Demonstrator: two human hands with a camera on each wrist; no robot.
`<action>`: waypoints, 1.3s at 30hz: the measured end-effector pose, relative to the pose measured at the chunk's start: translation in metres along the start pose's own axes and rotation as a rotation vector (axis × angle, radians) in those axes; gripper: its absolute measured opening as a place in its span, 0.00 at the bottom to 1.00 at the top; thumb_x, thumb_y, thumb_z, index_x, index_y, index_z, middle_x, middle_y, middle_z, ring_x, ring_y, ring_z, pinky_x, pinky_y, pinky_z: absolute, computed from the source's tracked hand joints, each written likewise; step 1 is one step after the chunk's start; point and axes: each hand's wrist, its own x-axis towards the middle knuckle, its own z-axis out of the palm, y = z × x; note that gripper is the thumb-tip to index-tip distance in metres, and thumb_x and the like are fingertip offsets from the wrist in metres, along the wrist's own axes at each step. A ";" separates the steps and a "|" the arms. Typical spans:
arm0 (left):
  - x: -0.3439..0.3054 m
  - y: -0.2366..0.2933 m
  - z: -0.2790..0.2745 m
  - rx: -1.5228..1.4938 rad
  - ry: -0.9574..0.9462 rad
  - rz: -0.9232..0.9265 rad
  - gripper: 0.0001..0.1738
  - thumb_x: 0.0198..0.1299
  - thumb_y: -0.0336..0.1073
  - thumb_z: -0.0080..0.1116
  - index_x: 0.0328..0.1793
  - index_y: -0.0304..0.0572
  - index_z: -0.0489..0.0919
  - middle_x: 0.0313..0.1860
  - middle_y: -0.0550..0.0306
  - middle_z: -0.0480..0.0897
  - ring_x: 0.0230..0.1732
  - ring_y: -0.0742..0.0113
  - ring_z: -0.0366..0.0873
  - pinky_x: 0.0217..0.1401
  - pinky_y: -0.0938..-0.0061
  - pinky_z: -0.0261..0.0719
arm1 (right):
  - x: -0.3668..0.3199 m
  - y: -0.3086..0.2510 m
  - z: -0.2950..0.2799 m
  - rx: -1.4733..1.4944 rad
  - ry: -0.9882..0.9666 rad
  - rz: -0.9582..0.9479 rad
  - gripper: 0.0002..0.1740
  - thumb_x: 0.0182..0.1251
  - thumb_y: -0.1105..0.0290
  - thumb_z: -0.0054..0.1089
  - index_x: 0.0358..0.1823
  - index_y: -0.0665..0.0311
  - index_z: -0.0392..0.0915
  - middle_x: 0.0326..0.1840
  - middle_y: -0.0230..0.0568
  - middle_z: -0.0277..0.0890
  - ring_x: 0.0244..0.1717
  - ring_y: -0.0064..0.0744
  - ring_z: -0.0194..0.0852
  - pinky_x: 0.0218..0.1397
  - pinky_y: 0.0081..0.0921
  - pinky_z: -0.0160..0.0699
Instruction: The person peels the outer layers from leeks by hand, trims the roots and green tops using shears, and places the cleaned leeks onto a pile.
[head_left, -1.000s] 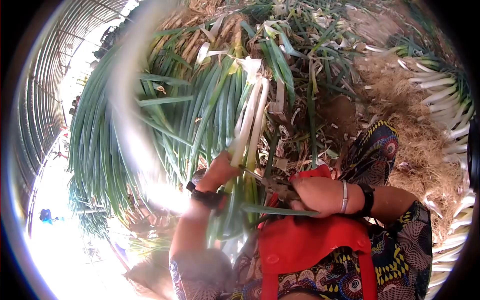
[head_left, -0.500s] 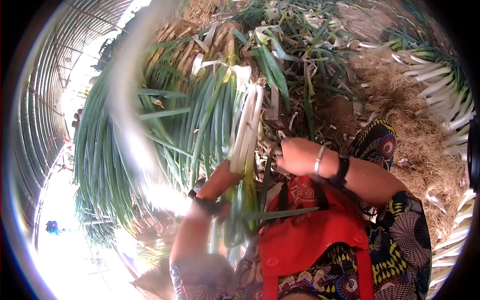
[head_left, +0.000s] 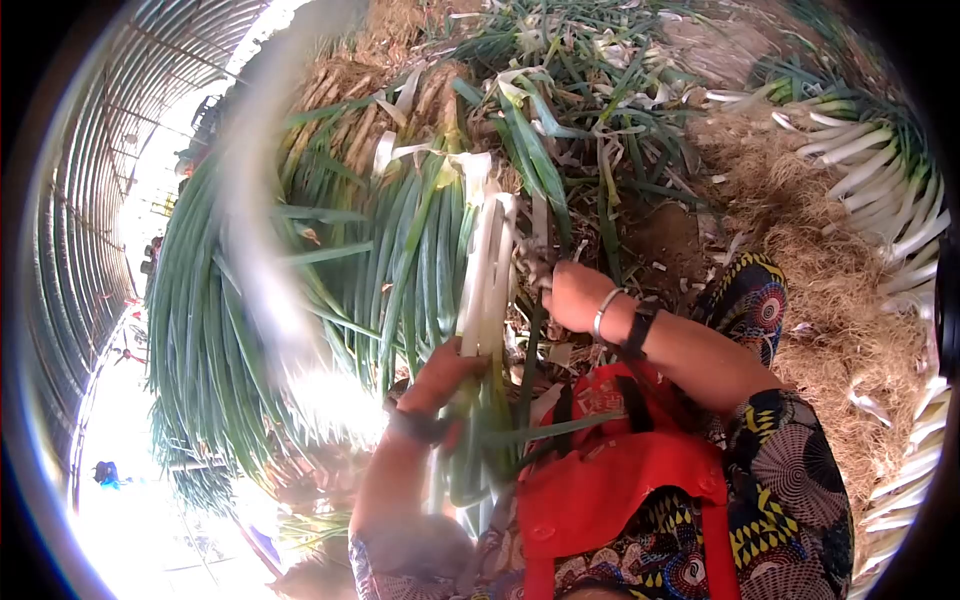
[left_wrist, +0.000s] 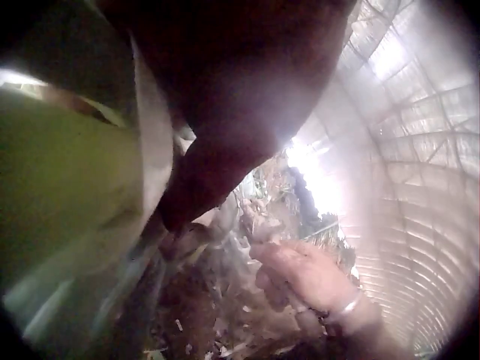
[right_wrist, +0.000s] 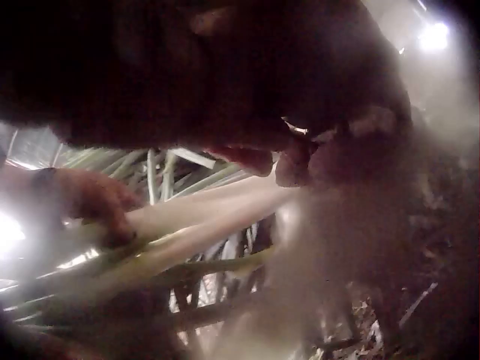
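Note:
My left hand (head_left: 440, 375) grips a few long green onions (head_left: 487, 265), their white shanks pointing away from me and their green leaves hanging toward my lap. In the right wrist view the pale shanks (right_wrist: 217, 210) run from the left hand (right_wrist: 97, 202) toward the dark fingers of my right hand. That right hand (head_left: 578, 297) is curled round a blurred grey tool (head_left: 533, 265) beside the root ends; most of the tool is hidden. In the left wrist view the right hand (left_wrist: 304, 274) shows beyond the dark left hand.
A large heap of green onions (head_left: 215, 320) lies to the left, with loose leaves (head_left: 540, 150) and scraps behind. White-shanked onions (head_left: 880, 180) line the right side beside a mat of dry roots (head_left: 800, 260). A red apron (head_left: 620, 490) covers my lap.
My right hand has moved from beside the left hand up and forward along the shanks to near their root ends, the tool with it. The left hand keeps its grip and has shifted slightly lower.

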 end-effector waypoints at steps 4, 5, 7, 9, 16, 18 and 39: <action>-0.016 0.025 -0.002 0.137 0.075 -0.013 0.20 0.54 0.36 0.61 0.52 0.33 0.76 0.32 0.56 0.80 0.31 0.69 0.77 0.35 0.74 0.76 | -0.006 0.000 0.003 -0.004 0.026 0.057 0.19 0.61 0.62 0.58 0.34 0.77 0.75 0.32 0.61 0.78 0.37 0.59 0.80 0.42 0.44 0.79; -0.012 0.019 -0.005 0.089 0.065 -0.015 0.21 0.55 0.36 0.61 0.53 0.33 0.76 0.32 0.57 0.80 0.31 0.69 0.77 0.35 0.74 0.76 | -0.014 -0.004 0.002 -0.030 0.026 0.071 0.20 0.61 0.62 0.58 0.36 0.78 0.74 0.33 0.62 0.78 0.39 0.59 0.80 0.43 0.45 0.78; -0.004 0.003 -0.015 -0.008 0.044 -0.027 0.21 0.56 0.35 0.60 0.54 0.34 0.75 0.32 0.58 0.79 0.31 0.70 0.76 0.35 0.74 0.76 | 0.000 0.002 0.008 -0.033 0.025 0.127 0.18 0.60 0.63 0.57 0.39 0.76 0.78 0.40 0.62 0.79 0.43 0.58 0.80 0.47 0.42 0.79; -0.007 0.003 -0.018 -0.009 0.025 -0.011 0.19 0.56 0.34 0.60 0.54 0.35 0.74 0.33 0.59 0.78 0.29 0.71 0.75 0.33 0.75 0.76 | 0.016 0.009 0.005 -0.008 0.057 0.172 0.18 0.60 0.63 0.58 0.39 0.76 0.78 0.40 0.63 0.78 0.43 0.59 0.80 0.48 0.43 0.79; -0.025 0.007 -0.023 -0.093 0.008 -0.043 0.17 0.57 0.34 0.62 0.51 0.36 0.75 0.31 0.61 0.78 0.27 0.72 0.74 0.30 0.75 0.74 | 0.008 0.034 0.011 -0.077 0.029 0.229 0.29 0.58 0.56 0.62 0.49 0.78 0.72 0.47 0.64 0.77 0.48 0.59 0.78 0.50 0.43 0.78; -0.030 0.006 -0.026 -0.120 0.010 -0.064 0.18 0.56 0.36 0.64 0.50 0.35 0.76 0.32 0.60 0.78 0.27 0.72 0.74 0.30 0.76 0.74 | 0.005 0.026 0.003 -0.316 -0.037 0.287 0.38 0.55 0.51 0.66 0.55 0.77 0.67 0.51 0.60 0.75 0.53 0.54 0.76 0.51 0.43 0.76; -0.068 0.003 -0.039 0.423 0.332 0.036 0.21 0.48 0.44 0.64 0.44 0.35 0.81 0.35 0.43 0.84 0.36 0.52 0.84 0.43 0.63 0.82 | 0.047 -0.060 0.069 1.517 -0.155 0.310 0.13 0.60 0.63 0.66 0.41 0.63 0.80 0.38 0.32 0.76 0.35 0.31 0.76 0.43 0.37 0.79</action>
